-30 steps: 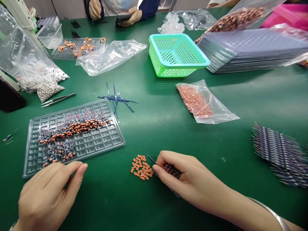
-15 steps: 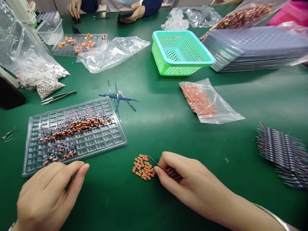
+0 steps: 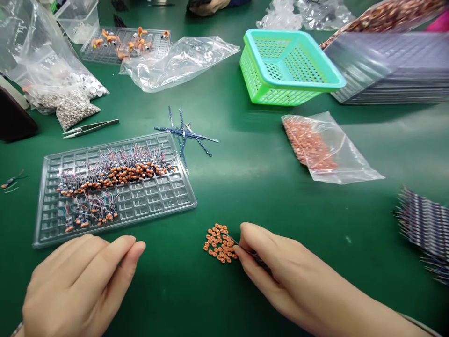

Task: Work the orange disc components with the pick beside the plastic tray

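My right hand [image 3: 280, 267] pinches a thin, dark pointed tool [image 3: 232, 239]; most of its length is hidden in the palm. Its tip reaches over a small pile of orange ring-like pieces [image 3: 216, 243] lying loose on the green table. On the left, my left hand [image 3: 77, 281] is closed, thumb and forefinger close together; whatever they hold, if anything, does not show. Just beyond it lies a clear compartment tray [image 3: 154, 201]. Rows of small wired parts with orange ends [image 3: 122, 173] rest in the tray.
Tweezers [image 3: 91, 128] and blue strips [image 3: 187, 133] lie behind the tray. Farther back stand a green basket [image 3: 291, 89] and stacked clear trays [image 3: 393, 79]. A bag of orange pieces [image 3: 312, 145] lies at centre right, wired strips [image 3: 424, 229] at far right. Another person's hand [image 3: 210, 7] shows at the top.
The view has shifted, so most things sit farther right and the far ones higher. The tool tip in my right hand now lies over the edge of the orange pile. My left hand stays closed.
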A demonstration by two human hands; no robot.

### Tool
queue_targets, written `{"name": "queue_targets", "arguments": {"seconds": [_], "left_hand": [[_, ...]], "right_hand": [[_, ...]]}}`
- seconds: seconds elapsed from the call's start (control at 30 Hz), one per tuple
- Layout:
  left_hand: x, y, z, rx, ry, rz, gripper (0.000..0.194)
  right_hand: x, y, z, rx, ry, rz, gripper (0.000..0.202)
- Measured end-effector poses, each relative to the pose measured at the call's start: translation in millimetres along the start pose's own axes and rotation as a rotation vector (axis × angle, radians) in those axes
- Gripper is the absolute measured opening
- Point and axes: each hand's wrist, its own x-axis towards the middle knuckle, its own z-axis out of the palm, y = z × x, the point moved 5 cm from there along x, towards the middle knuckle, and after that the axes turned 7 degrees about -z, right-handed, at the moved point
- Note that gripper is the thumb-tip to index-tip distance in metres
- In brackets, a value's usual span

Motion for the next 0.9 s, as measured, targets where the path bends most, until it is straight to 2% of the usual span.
{"name": "queue_targets", "arguments": {"seconds": [0.17,0.3,0.43,0.57,0.73,0.9], "left_hand": [[5,9,10.3,-0.032,-0.006,0.004,0.009],[8,28,24.5,-0.224,-0.169,-0.045,0.004],[12,52,39.6,-0.496,-0.364,-0.193,0.011],[17,73,59.1,-0.655,-0.598,-0.347,0.011],[22,81,62.7,-0.819,-0.621,-0.42,0.012],[9,78,61.8,-1.019,-0.745,-0.65,0.007]], "right_hand": [[0,2,2,0.045,-0.015,0.016,0.027],[-2,10,-1,0.17,-0.029,0.105,0.027],[-8,11,-7,0.485,-0.059,0.221,0.03],[-16,1,-9,0.731,-0.073,0.224,0.034],[-18,-1,-4,0.881,-0.065,0.237,0.036],[-21,-6,8,1.098,-0.156,0.238,0.036]]}}
